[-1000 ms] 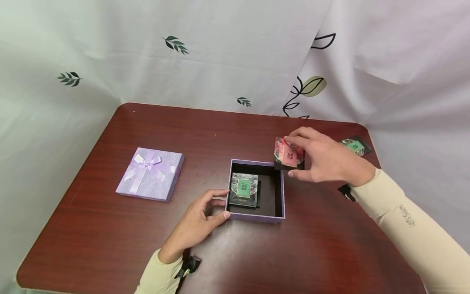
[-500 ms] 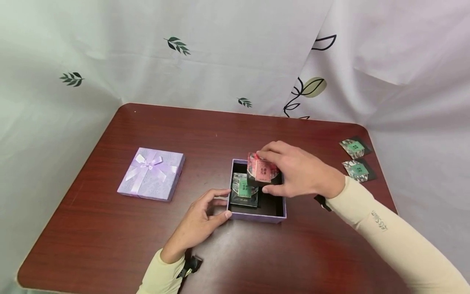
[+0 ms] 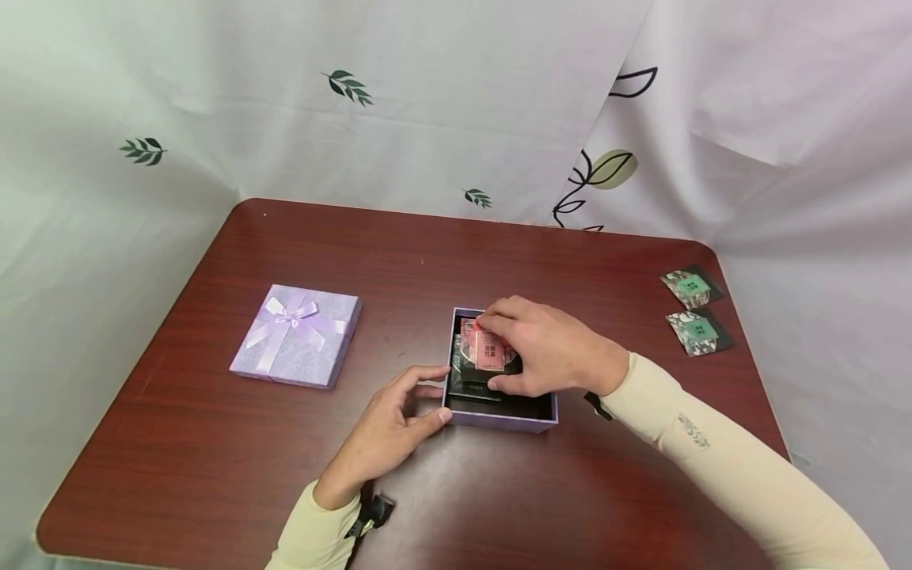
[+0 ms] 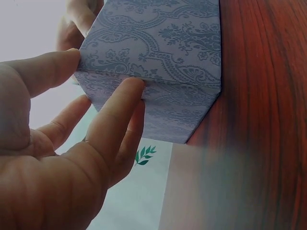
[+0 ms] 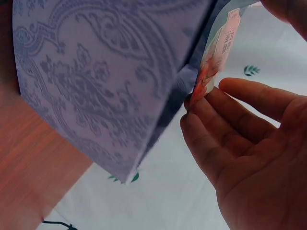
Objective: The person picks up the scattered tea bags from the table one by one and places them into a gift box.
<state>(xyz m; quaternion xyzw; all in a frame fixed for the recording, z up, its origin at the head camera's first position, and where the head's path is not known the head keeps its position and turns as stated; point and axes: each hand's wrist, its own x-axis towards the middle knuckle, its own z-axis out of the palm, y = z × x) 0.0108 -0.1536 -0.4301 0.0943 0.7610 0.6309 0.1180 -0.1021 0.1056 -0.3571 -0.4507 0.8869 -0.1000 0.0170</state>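
My right hand [image 3: 552,348] pinches a red-and-black tea sachet [image 3: 490,352] inside the open purple gift box [image 3: 502,421]. In the right wrist view that sachet [image 5: 220,52] shows edge-on beyond the patterned box wall [image 5: 96,91]. Under it lies a dark tea sachet [image 3: 476,392], mostly covered, at the left of the box. My left hand [image 3: 385,431] rests against the box's left side, its thumb at the front left corner. Its nearly straight fingers [image 4: 115,112] press the outer wall [image 4: 168,115] in the left wrist view.
The purple box lid [image 3: 298,336] with its ribbon bow lies flat to the left. At the table's far right lie a green-labelled tea sachet [image 3: 693,286] and, nearer, another green-labelled sachet [image 3: 700,332]. White leaf-printed cloth [image 3: 399,134] hangs behind the table.
My right hand has carried the red sachet leftward from beside the box to over the dark sachet inside it, uncovering the nearer green-labelled sachet at right. My left hand has stayed put.
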